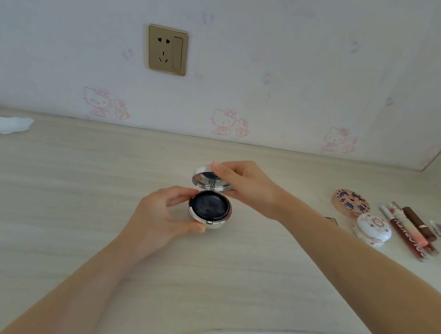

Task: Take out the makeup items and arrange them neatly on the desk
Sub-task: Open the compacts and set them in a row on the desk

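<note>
At the desk's (59, 228) centre a round compact (209, 208) stands open, its dark puff facing up and its mirrored lid (206, 177) raised at 12 o'clock. The left hand (163, 212) curls round the base from 9 o'clock, thumb and fingers gripping its rim. The right hand (248, 185) pinches the lid's edge from 3 o'clock. Out at 3 o'clock lie a pink compact (351, 202), a white floral jar (373, 229) and lip glosses (411, 231), close together. A tissue (3, 123) sits at 10 o'clock.
</note>
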